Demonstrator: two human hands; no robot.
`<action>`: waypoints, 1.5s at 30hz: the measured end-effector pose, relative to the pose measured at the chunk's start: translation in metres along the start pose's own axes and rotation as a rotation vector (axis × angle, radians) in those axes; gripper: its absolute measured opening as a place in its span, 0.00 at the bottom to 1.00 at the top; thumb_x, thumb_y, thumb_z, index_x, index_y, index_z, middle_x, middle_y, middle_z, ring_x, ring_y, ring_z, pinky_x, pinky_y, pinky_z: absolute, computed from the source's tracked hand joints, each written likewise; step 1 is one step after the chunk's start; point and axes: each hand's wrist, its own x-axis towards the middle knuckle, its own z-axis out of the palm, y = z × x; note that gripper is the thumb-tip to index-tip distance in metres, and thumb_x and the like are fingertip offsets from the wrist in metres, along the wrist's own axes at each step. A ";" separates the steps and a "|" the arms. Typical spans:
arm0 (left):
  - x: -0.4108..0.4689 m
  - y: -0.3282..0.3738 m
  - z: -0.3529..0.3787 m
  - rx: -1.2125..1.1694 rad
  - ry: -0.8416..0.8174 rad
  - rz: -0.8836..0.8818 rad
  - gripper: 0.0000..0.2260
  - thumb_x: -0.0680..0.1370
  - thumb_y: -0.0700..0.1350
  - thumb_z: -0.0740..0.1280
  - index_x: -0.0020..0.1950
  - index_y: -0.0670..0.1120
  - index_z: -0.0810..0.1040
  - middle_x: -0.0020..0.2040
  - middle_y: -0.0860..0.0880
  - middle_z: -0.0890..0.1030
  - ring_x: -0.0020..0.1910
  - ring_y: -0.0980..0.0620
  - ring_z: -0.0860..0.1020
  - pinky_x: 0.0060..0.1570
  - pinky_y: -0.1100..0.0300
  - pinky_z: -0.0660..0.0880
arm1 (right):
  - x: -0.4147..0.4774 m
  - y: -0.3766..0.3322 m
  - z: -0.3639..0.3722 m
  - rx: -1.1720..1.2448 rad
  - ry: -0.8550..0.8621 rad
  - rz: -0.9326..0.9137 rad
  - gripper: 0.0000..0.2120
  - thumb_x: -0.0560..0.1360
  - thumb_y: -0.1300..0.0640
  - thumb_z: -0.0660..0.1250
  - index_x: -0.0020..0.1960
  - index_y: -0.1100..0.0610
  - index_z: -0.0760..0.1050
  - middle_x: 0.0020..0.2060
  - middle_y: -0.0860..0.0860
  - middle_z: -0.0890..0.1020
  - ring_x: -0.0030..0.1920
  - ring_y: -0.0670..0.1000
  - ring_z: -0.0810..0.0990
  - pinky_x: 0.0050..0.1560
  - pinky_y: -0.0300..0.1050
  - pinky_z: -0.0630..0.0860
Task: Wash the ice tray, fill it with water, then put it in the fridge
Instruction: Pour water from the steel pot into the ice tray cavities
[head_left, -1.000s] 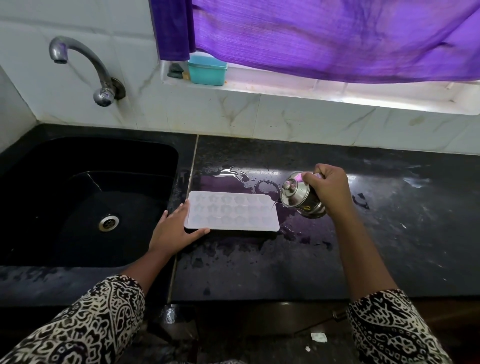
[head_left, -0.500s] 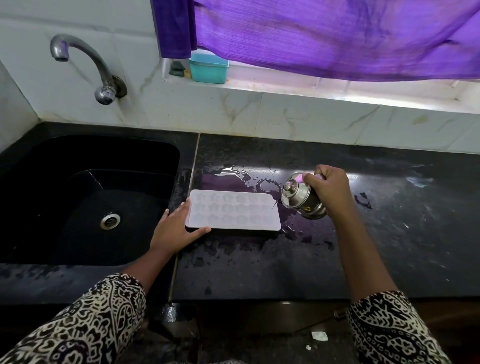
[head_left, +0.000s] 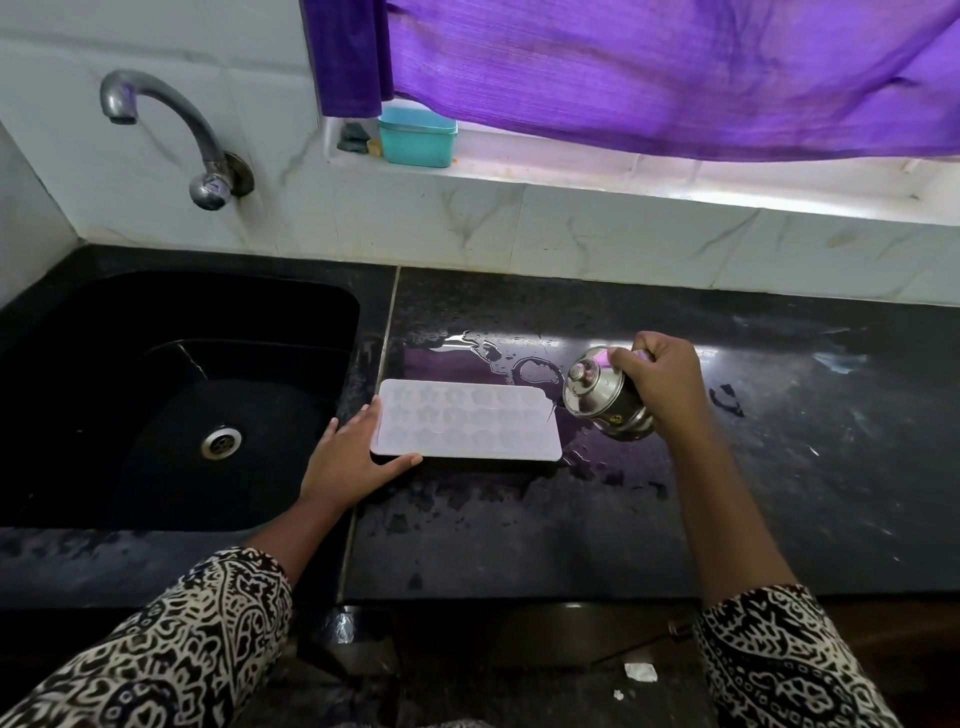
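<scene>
Ice tray flat on wet black counter, steel pot tipped at its R end.
Tray: pale translucent white, rect. w/ rounded corners, 3 rows of small shaped cells, open side up, long side parallel to counter front, L end near sink edge; fill level can't be told. Pot: small, shiny, knobbed top tilted toward tray, just off its R short edge; thin water stream meets tray's R edge.
</scene>
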 end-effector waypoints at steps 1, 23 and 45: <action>0.000 0.000 0.000 -0.001 0.000 0.000 0.54 0.62 0.78 0.51 0.80 0.46 0.52 0.77 0.48 0.63 0.76 0.55 0.59 0.76 0.52 0.50 | 0.000 0.000 0.000 0.034 0.010 0.016 0.18 0.71 0.62 0.69 0.29 0.53 0.63 0.26 0.50 0.68 0.31 0.50 0.67 0.34 0.42 0.68; 0.001 -0.001 0.001 -0.015 -0.033 -0.018 0.59 0.58 0.84 0.46 0.80 0.48 0.51 0.78 0.50 0.61 0.77 0.57 0.57 0.76 0.53 0.48 | 0.029 -0.020 0.041 0.913 0.168 0.387 0.11 0.72 0.67 0.66 0.34 0.57 0.71 0.25 0.47 0.78 0.27 0.44 0.76 0.28 0.35 0.74; 0.005 0.003 -0.006 -0.064 -0.057 -0.037 0.54 0.62 0.79 0.53 0.80 0.49 0.51 0.78 0.52 0.59 0.76 0.59 0.56 0.74 0.59 0.43 | 0.089 0.005 0.204 1.013 0.039 0.589 0.09 0.72 0.67 0.65 0.34 0.58 0.73 0.23 0.47 0.76 0.28 0.45 0.73 0.28 0.36 0.71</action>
